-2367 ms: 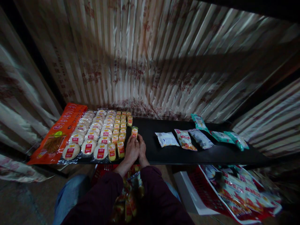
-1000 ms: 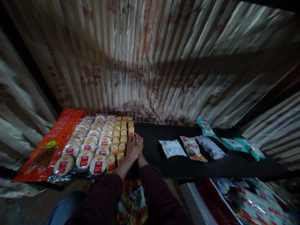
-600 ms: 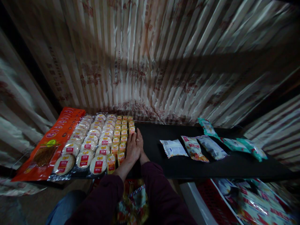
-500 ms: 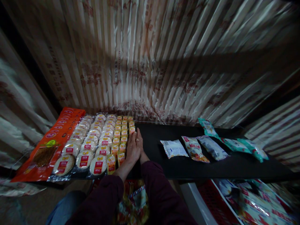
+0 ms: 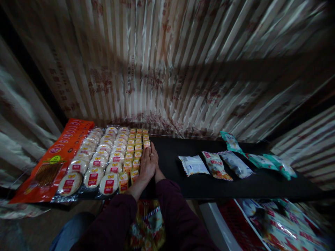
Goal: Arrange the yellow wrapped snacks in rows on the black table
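My left hand [image 5: 148, 165] lies along the right edge of the rows of small yellow packets [image 5: 129, 156], its fingers near the rearmost ones at that side. Pressed close against it on the right is my right hand [image 5: 155, 158], fingers stretched out and pointing to the back. A ring shows on a left-hand finger. Left of the yellow packets stand rows of round white crackers in clear wrappers [image 5: 108, 184]. Beyond them, at the far left, an orange bag [image 5: 56, 151] lies flat. Any small thing between the hands is hidden.
On the black shelf [image 5: 167, 150] to the right lie a white packet [image 5: 193, 165], a red-and-white packet [image 5: 216, 166], a grey packet [image 5: 236, 164] and several green packets [image 5: 231, 142]. Below stands a box [image 5: 240, 223] of bagged snacks. Striped cloth [image 5: 162, 69] hangs behind.
The view has shifted very slightly. Both hands stay at the edge of the yellow packets, nearly unmoved, and the packets keep their places.
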The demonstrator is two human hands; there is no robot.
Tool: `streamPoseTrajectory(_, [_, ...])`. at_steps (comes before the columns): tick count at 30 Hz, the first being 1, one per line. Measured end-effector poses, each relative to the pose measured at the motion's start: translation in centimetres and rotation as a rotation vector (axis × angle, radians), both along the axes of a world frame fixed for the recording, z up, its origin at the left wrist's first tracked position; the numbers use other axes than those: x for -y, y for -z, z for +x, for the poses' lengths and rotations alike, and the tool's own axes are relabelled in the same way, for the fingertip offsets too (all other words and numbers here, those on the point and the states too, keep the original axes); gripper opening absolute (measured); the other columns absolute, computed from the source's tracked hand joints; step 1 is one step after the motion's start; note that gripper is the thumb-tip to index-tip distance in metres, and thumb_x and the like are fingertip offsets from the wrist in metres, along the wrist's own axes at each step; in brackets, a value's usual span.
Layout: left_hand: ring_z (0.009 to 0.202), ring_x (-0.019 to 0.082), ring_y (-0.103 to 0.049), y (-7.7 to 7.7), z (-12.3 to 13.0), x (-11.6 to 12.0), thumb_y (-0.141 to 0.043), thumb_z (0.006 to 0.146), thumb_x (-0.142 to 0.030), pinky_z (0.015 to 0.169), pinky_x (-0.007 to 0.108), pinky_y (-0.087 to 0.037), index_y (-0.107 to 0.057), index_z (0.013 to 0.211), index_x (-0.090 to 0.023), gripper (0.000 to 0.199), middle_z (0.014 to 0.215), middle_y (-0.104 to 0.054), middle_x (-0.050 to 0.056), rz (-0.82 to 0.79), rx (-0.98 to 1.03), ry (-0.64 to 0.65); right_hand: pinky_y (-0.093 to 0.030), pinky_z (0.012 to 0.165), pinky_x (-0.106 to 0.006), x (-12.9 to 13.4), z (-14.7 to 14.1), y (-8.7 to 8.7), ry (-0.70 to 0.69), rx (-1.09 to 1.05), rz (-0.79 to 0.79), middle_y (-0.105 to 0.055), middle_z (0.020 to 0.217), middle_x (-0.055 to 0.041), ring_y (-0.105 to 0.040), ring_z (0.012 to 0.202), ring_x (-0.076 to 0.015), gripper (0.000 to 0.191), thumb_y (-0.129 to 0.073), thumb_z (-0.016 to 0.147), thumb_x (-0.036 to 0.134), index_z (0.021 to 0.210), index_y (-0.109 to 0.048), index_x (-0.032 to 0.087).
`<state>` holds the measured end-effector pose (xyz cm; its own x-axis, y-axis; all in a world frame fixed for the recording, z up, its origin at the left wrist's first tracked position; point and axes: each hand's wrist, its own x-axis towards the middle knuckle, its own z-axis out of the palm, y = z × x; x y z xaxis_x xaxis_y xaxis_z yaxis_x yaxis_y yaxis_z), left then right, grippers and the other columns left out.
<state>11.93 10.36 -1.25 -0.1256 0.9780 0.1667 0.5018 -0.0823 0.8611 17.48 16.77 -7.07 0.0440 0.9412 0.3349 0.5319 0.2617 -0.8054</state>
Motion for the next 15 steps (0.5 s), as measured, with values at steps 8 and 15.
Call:
streamPoseTrajectory(8, [0.136,0.019,-0.035,-0.4,0.0,2.8,-0.029,0.090,-0.028,0.115,0.034,-0.025,-0.039,0.139,-0.009,0.054,0.145,-0.042,0.014,-0.037,0.025,0.039,-0.034,0.110,-0.042,3.8,1.1,0.1,0.054,-0.132,-0.049,-0.048,0.139,-0.0114,-0.043,0.131,-0.0214,0.052,-0.036,0.090,0.040,0.137,-0.039,0.018])
streamPoseTrajectory(15, [0.129,0.021,-0.046,-1.4,0.0,7.7,-0.031,0.089,-0.029,0.111,0.035,-0.032,-0.046,0.132,-0.003,0.052,0.137,-0.050,0.019,-0.151,0.061,0.047,-0.038,0.106,-0.044,8.5,1.7,-0.6,0.064,-0.138,-0.017,-0.056,0.130,-0.0131,-0.051,0.121,-0.0234,0.048,-0.039,0.084,0.033,0.127,-0.050,0.015])
